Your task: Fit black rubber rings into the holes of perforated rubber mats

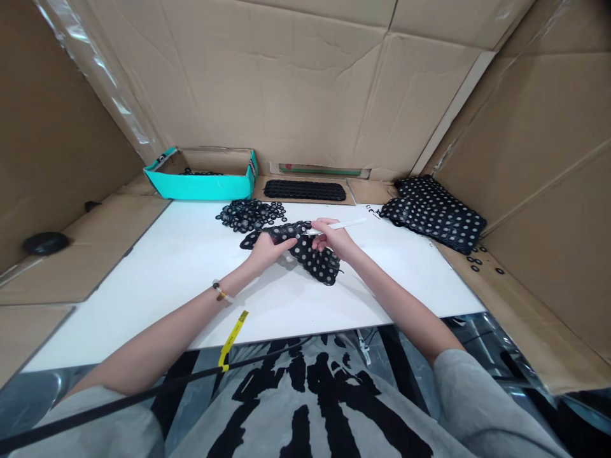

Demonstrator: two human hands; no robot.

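A piece of black fabric with white dots [317,259] is held over the white table top, its lower end hanging toward me. My left hand [267,252] is closed on its left part, thumb laid along the top. In my right hand [331,236] is a slim white pen-like tool [351,223], gripped between thumb and fingers at the fabric's upper edge. The tool's tip is too small to make out. Just beyond my left hand lies a heap of small black rings [245,215].
A teal-sided box [200,187] with black rings inside stands at the back left. Behind the table lies a black braided-looking strip [304,189]. Dotted black fabric [436,213] is piled at the right, with loose rings [475,268] near it. Cardboard walls [286,83] surround the table [157,273].
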